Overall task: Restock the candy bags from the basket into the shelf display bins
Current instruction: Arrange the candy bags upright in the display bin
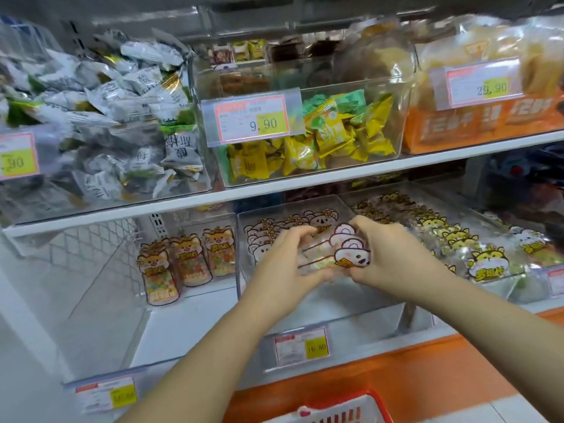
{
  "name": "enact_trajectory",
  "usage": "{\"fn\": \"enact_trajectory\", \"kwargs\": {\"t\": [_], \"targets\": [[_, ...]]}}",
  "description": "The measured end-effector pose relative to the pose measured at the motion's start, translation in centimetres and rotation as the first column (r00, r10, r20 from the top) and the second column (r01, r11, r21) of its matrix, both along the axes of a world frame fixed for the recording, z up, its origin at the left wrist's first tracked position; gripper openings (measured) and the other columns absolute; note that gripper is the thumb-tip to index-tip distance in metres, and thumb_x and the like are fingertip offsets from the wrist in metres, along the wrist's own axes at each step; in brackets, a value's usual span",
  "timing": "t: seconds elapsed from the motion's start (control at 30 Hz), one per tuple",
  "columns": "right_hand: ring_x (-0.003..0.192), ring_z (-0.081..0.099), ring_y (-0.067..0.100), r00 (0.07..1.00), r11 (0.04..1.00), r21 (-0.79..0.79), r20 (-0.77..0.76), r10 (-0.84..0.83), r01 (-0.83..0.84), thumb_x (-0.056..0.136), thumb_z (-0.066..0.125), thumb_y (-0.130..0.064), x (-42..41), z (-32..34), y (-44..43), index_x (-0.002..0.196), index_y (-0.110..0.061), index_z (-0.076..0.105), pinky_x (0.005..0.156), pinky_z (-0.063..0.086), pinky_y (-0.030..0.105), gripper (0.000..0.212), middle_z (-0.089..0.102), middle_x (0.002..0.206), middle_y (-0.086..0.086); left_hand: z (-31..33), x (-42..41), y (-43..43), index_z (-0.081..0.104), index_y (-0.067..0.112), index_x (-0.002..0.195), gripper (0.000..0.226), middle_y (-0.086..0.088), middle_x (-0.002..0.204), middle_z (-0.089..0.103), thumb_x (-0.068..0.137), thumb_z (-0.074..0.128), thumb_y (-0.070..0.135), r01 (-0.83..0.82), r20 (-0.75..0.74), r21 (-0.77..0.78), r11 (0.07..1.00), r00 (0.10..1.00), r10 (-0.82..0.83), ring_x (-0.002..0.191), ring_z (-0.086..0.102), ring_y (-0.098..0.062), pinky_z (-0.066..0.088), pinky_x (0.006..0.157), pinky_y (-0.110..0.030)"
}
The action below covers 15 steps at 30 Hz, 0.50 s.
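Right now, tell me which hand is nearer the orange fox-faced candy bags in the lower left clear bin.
Left. The left hand sits just right of the orange fox-faced candy bags; the right hand is farther right.

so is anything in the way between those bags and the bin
Nothing visible: the left hand and right hand hold the bags right over the open bin, whose stocked bags stand at the back.

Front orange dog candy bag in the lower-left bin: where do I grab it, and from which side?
Pinch the flat dog-head header at the top of the front dog bag, coming from above and in front. It stands upright against the bags behind, so the top edge is free; the walls of the clear bin seem to block the sides.
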State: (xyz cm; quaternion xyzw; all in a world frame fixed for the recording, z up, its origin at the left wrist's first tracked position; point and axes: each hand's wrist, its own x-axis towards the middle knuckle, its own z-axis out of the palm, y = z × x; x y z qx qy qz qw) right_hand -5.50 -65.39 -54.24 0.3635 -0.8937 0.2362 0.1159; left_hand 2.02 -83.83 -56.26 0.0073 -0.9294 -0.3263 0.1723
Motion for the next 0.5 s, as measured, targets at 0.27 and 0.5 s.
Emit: {"fn": "enact_trajectory", "kwargs": {"t": [0.27, 0.5], "targets": [[0.099, 0.066, 0.033, 0.941, 0.855, 0.392, -0.138, -0.309, 0.339, 0.084, 0.067, -0.032, -5.0, -0.9, -3.8, 0.11, -0.015, 0.037, 0.067, 0.046, 0.036, 0.043, 0.064, 0.11, 0.008, -1.5, -8.2, -3.8, 0.04, 0.024, 0.14, 0.062, -0.009, 0.133, 0.055, 0.088, 0.07, 0.041, -0.094, 0.245, -0.583, 0.807, 0.927, 0.284, 0.117, 0.056, -0.031, 0.05, 0.092, -0.044], [0.1, 0.066, 0.026, 0.929, 0.788, 0.493, -0.211, -0.303, 0.369, 0.088, 0.061, -0.029, -8.2, -1.8, -7.4, 0.125, -0.009, 0.049, 0.068, 0.041, 0.03, 0.043, 0.064, 0.109, 0.004, -4.9, -12.4, -3.9, 0.031, 0.018, 0.152, 0.09, -0.018, 0.151, 0.03, 0.076, 0.079, 0.028, -0.107, 0.148, -0.746, 0.658, 0.936, 0.319, 0.141, 0.032, -0.039, 0.018, 0.115, -0.069]]}}
